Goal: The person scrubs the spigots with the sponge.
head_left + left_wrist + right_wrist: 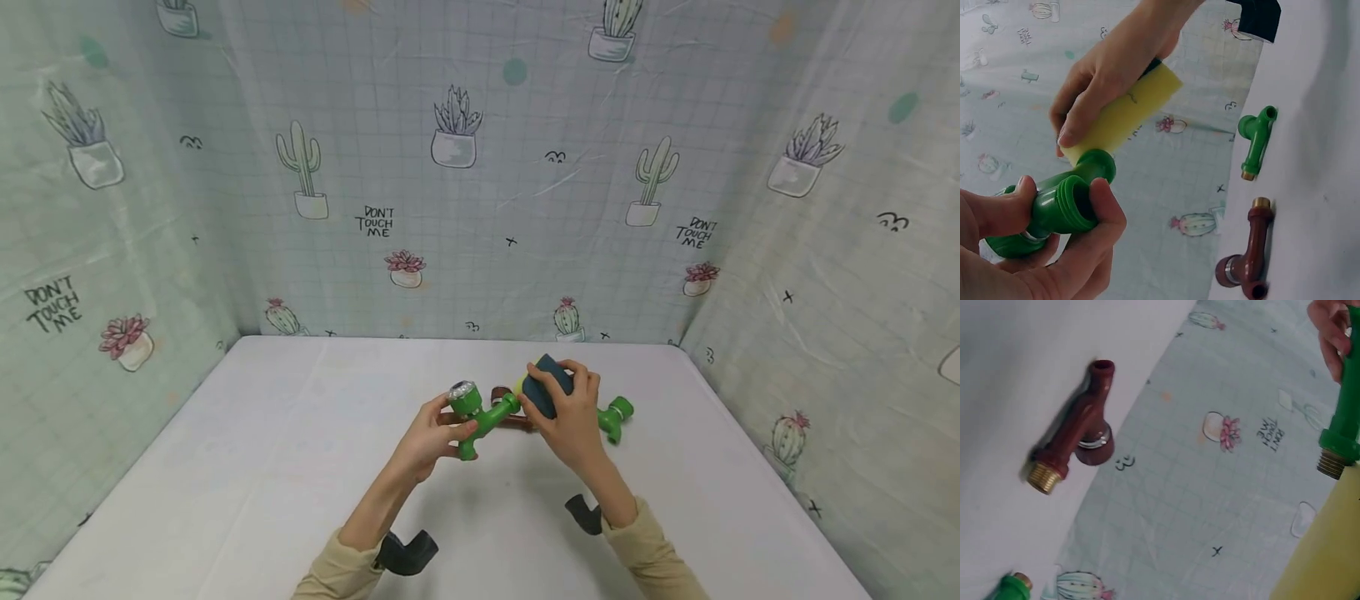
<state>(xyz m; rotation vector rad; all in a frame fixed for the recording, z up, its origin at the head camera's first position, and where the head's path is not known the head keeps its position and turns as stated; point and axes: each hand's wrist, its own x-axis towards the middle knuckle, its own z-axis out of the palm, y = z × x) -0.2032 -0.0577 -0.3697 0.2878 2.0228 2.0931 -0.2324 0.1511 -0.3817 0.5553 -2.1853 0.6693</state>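
In the head view my left hand point(426, 442) holds a green plastic tap point(491, 417) above the table, with a silvery round part on its upper end. Thumb and fingers wrap its body in the left wrist view. My right hand point(573, 417) grips a sponge point(547, 390), dark on one side and yellow on the other. The sponge's yellow face point(1132, 109) meets the far end of the tap. At that end, the right wrist view shows a brass thread point(1331, 464) touching or very close to the sponge.
A brown tap point(516, 422) with a brass thread lies on the white table point(300, 442) behind the hands. Another green tap point(618, 415) lies to its right, beyond my right hand. Cactus-printed cloth point(495, 200) encloses the back and sides. Black curved pieces point(408, 553) sit at both wrists.
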